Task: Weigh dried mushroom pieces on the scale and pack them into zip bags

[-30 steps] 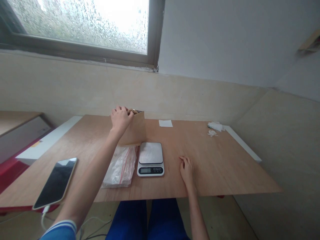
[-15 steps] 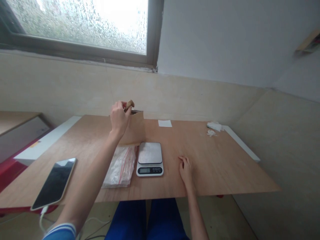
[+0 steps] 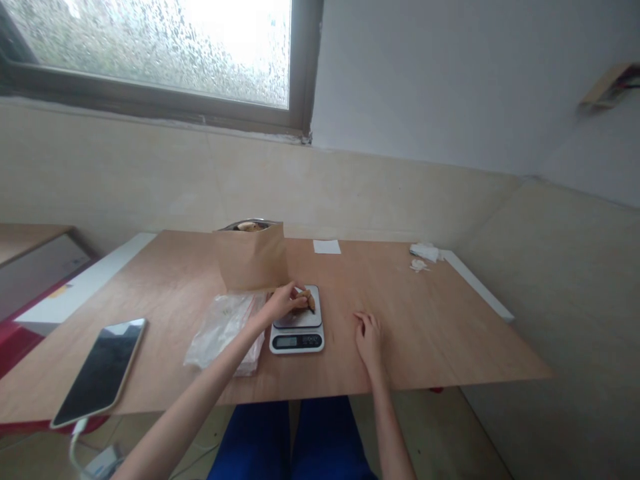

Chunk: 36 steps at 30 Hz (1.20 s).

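My left hand (image 3: 283, 303) is over the weighing plate of a white kitchen scale (image 3: 297, 347), its fingers closed around a brown, curled dried mushroom (image 3: 310, 300). The mushroom is at the plate's surface; whether it bears weight there I cannot tell. Behind the scale stands a brown kraft paper bag (image 3: 253, 260), its top gaping and similar brown pieces inside. A stack of clear zip bags (image 3: 220, 327) lies left of the scale, partly under my left forearm. My right hand (image 3: 369, 337) rests on the table to the scale's right, holding nothing, fingers loosely bent and thumb apart.
A phone (image 3: 103, 370) with a white charging cable lies at the table's left front. A white paper slip (image 3: 327, 247) is near the back edge. Crumpled white tissue (image 3: 426, 252) sits at the back right. The wall (image 3: 390, 200) rises behind the table.
My left hand has come down from the paper bag's mouth to the scale, bringing the mushroom with it. My right hand has stayed in place.
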Motion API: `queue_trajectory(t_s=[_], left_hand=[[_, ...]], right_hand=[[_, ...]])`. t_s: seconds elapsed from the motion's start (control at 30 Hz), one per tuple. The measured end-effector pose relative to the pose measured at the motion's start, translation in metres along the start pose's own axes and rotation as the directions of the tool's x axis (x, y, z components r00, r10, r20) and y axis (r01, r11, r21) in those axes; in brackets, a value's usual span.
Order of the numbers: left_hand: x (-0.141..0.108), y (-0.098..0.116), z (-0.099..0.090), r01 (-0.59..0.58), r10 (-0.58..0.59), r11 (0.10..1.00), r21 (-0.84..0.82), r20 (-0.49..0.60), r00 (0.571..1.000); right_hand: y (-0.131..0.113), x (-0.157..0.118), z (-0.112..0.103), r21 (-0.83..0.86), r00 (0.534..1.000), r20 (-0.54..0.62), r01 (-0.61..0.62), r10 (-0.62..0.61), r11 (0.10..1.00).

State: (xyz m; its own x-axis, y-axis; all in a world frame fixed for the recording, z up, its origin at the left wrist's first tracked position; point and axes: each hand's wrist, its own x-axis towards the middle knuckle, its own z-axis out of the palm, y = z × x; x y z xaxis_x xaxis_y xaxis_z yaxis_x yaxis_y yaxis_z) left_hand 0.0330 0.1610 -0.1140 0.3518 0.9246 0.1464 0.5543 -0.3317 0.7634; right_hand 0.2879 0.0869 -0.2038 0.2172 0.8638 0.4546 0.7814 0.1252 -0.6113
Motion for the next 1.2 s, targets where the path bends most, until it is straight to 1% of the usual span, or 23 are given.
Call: queue_trajectory(t_s=[0.07,0.13,0.23,0.3,0.33,0.37,0.4,0.43,0.47,0.5,0.53,0.57,0.63,0.67,0.7,0.83,0.93,1.03,1.13,1.2], left_hand=[[-0.003,-0.004,0.003,0.003,-0.002,0.999,0.043,-0.036,0.999],[-0.002,-0.003,-0.001,-0.002,0.012,0.995,0.099,-0.099,0.995],[0.003,0.009,-0.018,-0.007,0.043,0.985,0.173,-0.207,0.977],[0.007,0.022,-0.036,-0.002,0.067,0.978,0.208,-0.306,0.950],[0.010,0.029,-0.047,0.000,0.089,0.974,0.228,-0.380,0.921],[0.013,0.036,-0.059,-0.002,0.145,0.963,0.270,-0.513,0.846],[0.016,0.041,-0.071,0.002,0.194,0.952,0.306,-0.608,0.770],[0.019,0.046,-0.083,0.030,0.216,0.944,0.327,-0.687,0.694],[0.023,0.048,-0.094,0.069,0.222,0.935,0.349,-0.725,0.652],[0.026,0.049,-0.105,0.113,0.216,0.925,0.363,-0.748,0.628],[0.029,0.047,-0.114,0.154,0.202,0.914,0.375,-0.751,0.629],[0.032,0.045,-0.122,0.194,0.177,0.900,0.390,-0.734,0.655],[0.036,0.038,-0.133,0.257,0.113,0.869,0.422,-0.676,0.728],[0.037,0.035,-0.136,0.274,0.089,0.857,0.437,-0.649,0.756],[0.037,0.034,-0.138,0.285,0.073,0.848,0.447,-0.631,0.772],[0.034,0.039,-0.139,0.314,0.056,0.818,0.482,-0.610,0.791],[0.032,0.046,-0.138,0.360,0.021,0.768,0.530,-0.583,0.812],[0.034,0.049,-0.142,0.407,-0.038,0.722,0.559,-0.556,0.830],[0.038,0.051,-0.147,0.439,-0.117,0.720,0.538,-0.529,0.840],[0.041,0.055,-0.149,0.465,-0.162,0.719,0.517,-0.526,0.835]], right_hand=[[0.000,0.000,0.000,-0.004,1.000,-0.006,0.003,-0.003,1.000],[0.000,0.000,0.000,-0.002,1.000,-0.016,0.006,-0.006,1.000],[0.001,0.000,0.001,0.003,1.000,-0.015,0.007,-0.007,1.000],[0.001,0.000,0.000,-0.005,1.000,-0.004,0.008,-0.008,1.000],[0.001,0.000,0.000,-0.010,1.000,0.000,0.009,-0.009,1.000],[0.001,0.000,0.000,-0.013,1.000,0.002,0.008,-0.008,1.000],[0.000,0.000,0.000,-0.016,1.000,0.003,0.007,-0.007,1.000],[0.000,-0.001,-0.001,-0.018,1.000,0.005,0.007,-0.007,1.000],[-0.001,-0.001,-0.001,-0.019,1.000,0.007,0.006,-0.006,1.000],[-0.001,-0.001,-0.001,-0.021,1.000,0.010,0.007,-0.007,1.000],[-0.002,-0.001,-0.001,-0.022,1.000,0.012,0.007,-0.007,1.000],[-0.002,-0.001,-0.001,-0.021,1.000,0.013,0.007,-0.007,1.000],[-0.003,-0.001,-0.001,-0.022,1.000,0.013,0.003,-0.003,1.000],[-0.004,-0.001,-0.001,-0.024,1.000,0.014,-0.001,0.001,1.000],[-0.004,-0.001,-0.002,-0.025,1.000,0.018,-0.003,0.004,1.000],[-0.002,-0.001,-0.001,-0.023,1.000,0.026,0.001,0.000,1.000],[0.000,0.000,0.000,-0.022,1.000,0.015,0.005,-0.005,1.000],[0.002,0.000,0.001,-0.011,1.000,0.000,0.012,-0.012,1.000],[0.003,0.000,0.002,-0.002,1.000,-0.003,0.012,-0.012,1.000],[0.002,0.000,0.001,0.002,1.000,-0.003,0.007,-0.007,1.000]])
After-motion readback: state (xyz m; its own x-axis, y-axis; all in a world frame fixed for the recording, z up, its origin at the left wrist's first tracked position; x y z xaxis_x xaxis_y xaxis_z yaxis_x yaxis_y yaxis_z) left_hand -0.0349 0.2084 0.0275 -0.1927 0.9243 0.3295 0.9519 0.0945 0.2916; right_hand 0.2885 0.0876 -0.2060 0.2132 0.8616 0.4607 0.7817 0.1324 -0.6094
